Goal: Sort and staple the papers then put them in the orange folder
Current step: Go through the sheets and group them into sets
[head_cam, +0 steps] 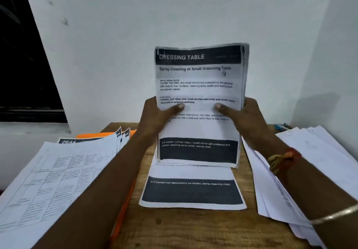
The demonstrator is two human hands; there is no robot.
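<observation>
Gripping papers [197,86], perhaps stapled, with 2 hands [157,116] [245,116].

A stack of papers [199,86] stands upright at the centre, gripped by the left hand [155,117] at its left edge and the right hand [246,117] at its right edge. Its lower edge is over a single sheet [191,192] lying flat on the table [184,227]. Left of that sheet a pile of papers [58,171] lies on the folder [93,135], right of it lie fanned sheets [319,152], and the wall [174,16] stands behind.

Wooden desk [184,229] standing against a white wall [174,16], dark window [19,64] showing at left, small blue object [280,127] lying at far right
</observation>
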